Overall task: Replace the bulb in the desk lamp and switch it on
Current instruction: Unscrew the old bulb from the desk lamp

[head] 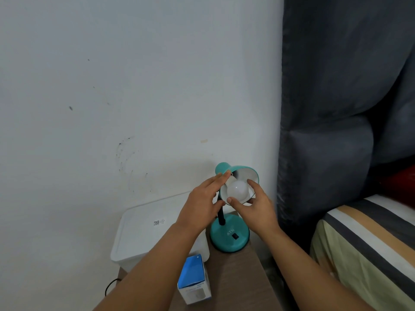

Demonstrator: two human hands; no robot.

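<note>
Two bare hands meet at one teal desk lamp point(229, 223) that stands on a brown wooden tabletop point(238, 277). The lamp's single shade point(247, 173) is tipped so its white inside faces the camera, and one white bulb point(238, 188) sits in its mouth.

The left hand point(202, 205) lies against the shade's outer left side — fingers spread fairly wide and laid flat along the teal cone, fingertips up near the narrow neck, thumb down by the lower rim. It steadies the shade rather than closing round it.

The right hand point(256, 209) cups the bulb from below and to the right. Its thumb tip touches the bulb's lower left edge and a fingertip rests at the shade's right inner rim beside the bulb; the fingers are curved in a loose claw, half-open. Whether they actually pinch the bulb cannot be told.

Below both wrists sits the lamp's round base with one black rocker switch point(235, 236) — just under the right palm, untouched. Under the left forearm stands one blue-and-white bulb box point(194, 280), upright near the table's front. Left of the left hand, one white lidded plastic bin point(143, 234) bears a small printed label. A dark curtain point(336, 108) hangs to the right of the right hand, with striped bedding point(368, 239) below it.
</note>
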